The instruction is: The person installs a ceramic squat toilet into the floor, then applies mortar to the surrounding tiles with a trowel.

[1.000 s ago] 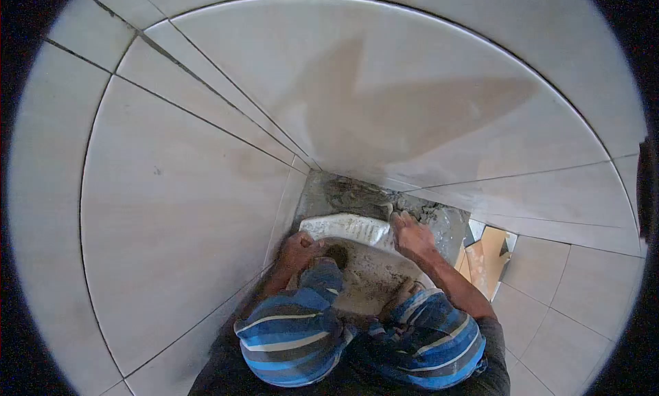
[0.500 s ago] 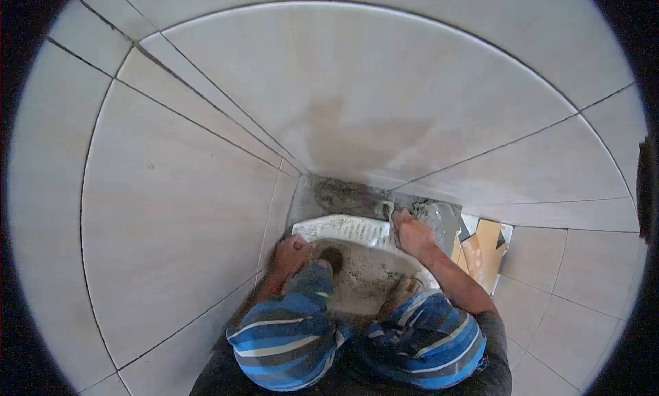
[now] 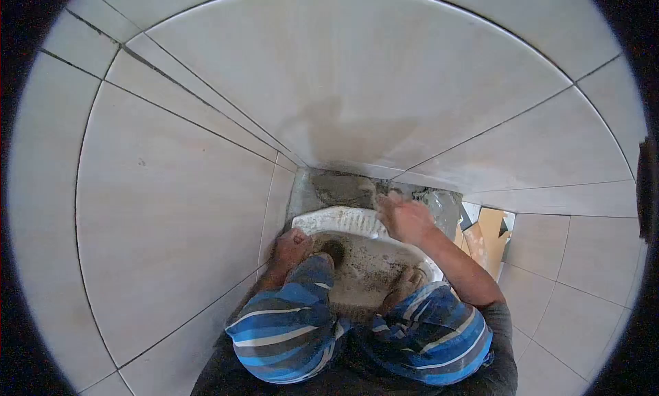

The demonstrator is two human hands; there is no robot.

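Note:
A dirty white squat toilet pan (image 3: 340, 219) with a dark drain hole lies between the tiled walls. My left hand (image 3: 294, 246) rests at its left rim, fingers curled; whether it holds anything is hidden. Over the right part of the ribbed rim, my right hand (image 3: 403, 216) is closed on a small tool (image 3: 371, 191), blurred by motion, whose tip is at the wet grey mortar (image 3: 340, 188) behind the pan.
Large beige wall tiles (image 3: 178, 190) rise on the left and ahead. A clear plastic bag (image 3: 443, 207) lies right of the mortar, near cardboard-coloured pieces (image 3: 491, 234). My knees in blue striped cloth (image 3: 288, 334) are at the bottom.
My right hand has moved slightly left and up toward the mortar with the tool. My left hand stays at the left rim, and the whole view has shifted slightly.

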